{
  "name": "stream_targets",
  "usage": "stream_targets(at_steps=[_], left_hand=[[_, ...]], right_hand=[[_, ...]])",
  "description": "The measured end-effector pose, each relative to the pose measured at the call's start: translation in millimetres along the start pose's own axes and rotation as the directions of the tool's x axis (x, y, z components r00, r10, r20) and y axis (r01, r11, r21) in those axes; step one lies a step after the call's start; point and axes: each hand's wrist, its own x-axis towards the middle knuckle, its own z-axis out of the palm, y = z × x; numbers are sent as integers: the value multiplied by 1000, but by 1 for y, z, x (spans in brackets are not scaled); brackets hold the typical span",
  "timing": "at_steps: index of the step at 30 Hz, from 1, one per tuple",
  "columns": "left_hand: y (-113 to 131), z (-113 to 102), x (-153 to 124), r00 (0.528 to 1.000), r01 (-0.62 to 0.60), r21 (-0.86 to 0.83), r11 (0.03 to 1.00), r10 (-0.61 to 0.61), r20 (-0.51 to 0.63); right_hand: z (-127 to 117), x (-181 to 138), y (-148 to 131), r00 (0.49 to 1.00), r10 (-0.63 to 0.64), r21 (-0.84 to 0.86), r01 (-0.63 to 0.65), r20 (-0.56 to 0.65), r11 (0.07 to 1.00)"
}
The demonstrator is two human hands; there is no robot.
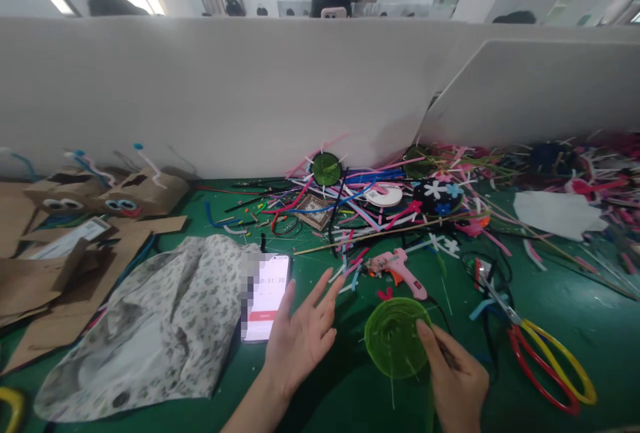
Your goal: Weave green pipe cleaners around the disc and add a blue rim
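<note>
My right hand [457, 373] pinches the right edge of a flat round green coil [395, 340], thumb on top. The coil looks wound from fuzzy pipe cleaner, with thin glue-like strands hanging from it. My left hand [305, 336] is held palm up, fingers spread, with nothing in it. It is beside a lit phone [270, 296] showing a timer. Just beyond the coil lies a pink hot glue gun [397, 270]. A small red piece [385, 294] shows at the coil's far edge.
Scissors with red and yellow handles [545, 360] lie at right. A patterned cloth [165, 326] and cut cardboard [85, 286] cover the left. Two cardboard figures with eyes [135, 193] stand behind. Pipe cleaners [375, 176] pile up along the white partition [225, 93].
</note>
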Motion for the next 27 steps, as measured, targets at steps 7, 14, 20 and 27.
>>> stream_targets(at_steps=[7, 14, 20, 27], left_hand=[[-5, -6, 12, 981, -117, 268, 956, 153, -120], [8, -6, -2, 906, -265, 800, 538, 422, 17], [2, -2, 9, 948, -259, 922, 287, 258, 186], [-3, -12, 26, 917, -264, 921, 284, 370, 149]], right_hand=[[-2, 5, -7, 904, -416, -181, 428, 100, 886], [16, 6, -31, 642, -506, -176, 702, 576, 690], [42, 7, -44, 463, -539, -169, 846, 704, 507], [61, 3, -39, 562, -542, -249, 801, 624, 544]])
